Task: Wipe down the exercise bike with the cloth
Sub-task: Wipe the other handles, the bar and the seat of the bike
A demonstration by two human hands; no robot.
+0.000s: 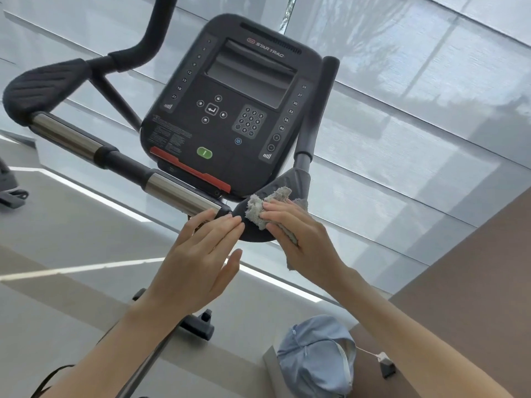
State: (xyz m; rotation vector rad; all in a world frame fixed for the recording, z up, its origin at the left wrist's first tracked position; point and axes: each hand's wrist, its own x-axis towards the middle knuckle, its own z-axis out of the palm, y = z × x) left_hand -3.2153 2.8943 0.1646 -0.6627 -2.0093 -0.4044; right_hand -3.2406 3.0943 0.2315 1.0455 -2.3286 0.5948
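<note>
The exercise bike's dark console [230, 110] fills the upper middle, with a keypad and a green button. A handlebar [86, 145] with chrome sections runs from the left down to the right elbow pad [290, 182]. My right hand [301, 239] presses a crumpled grey cloth [258, 208] against that right pad, fingers wrapped over it. My left hand [201, 254] lies flat with fingers apart, fingertips resting on the handlebar's end beside the cloth. It holds nothing.
A light blue cap [316, 360] lies on a ledge at the lower right, next to a small white tag on a cord [383, 358]. Large shaded windows [416, 110] stand behind the bike. Part of another machine [11, 191] shows at the left edge.
</note>
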